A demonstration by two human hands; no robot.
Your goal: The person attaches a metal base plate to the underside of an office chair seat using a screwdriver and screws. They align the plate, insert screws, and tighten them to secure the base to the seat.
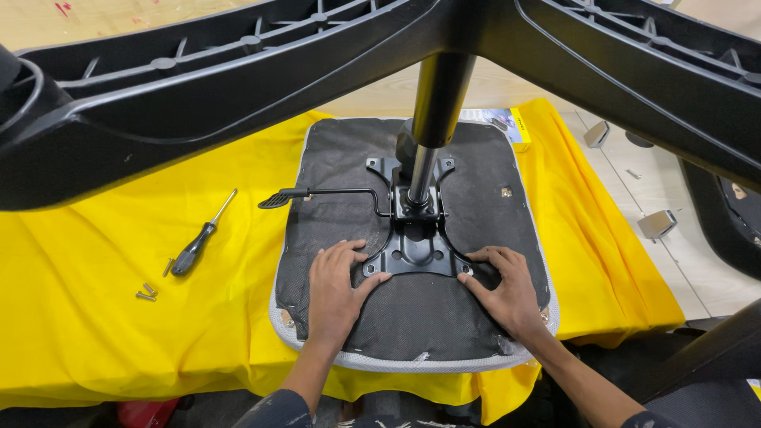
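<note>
An upside-down chair seat [476, 230] with black underside fabric and a grey mesh rim lies on a yellow cloth [103, 333]. A black metal mechanism plate [416, 252] is on its middle, with a gas cylinder [432, 119] rising to the black star base [198, 71] close to the camera. A lever [317, 194] sticks out to the left. My left hand [337, 289] lies flat on the fabric, thumb touching the plate's near left corner. My right hand [503, 289] lies flat by the plate's near right corner. Neither hand holds anything.
A screwdriver with a black handle [200, 242] lies on the cloth left of the seat, with a few loose screws [148, 292] near it. A booklet [503, 123] sits behind the seat. Metal brackets [658, 223] and another black chair part [733, 214] lie at right.
</note>
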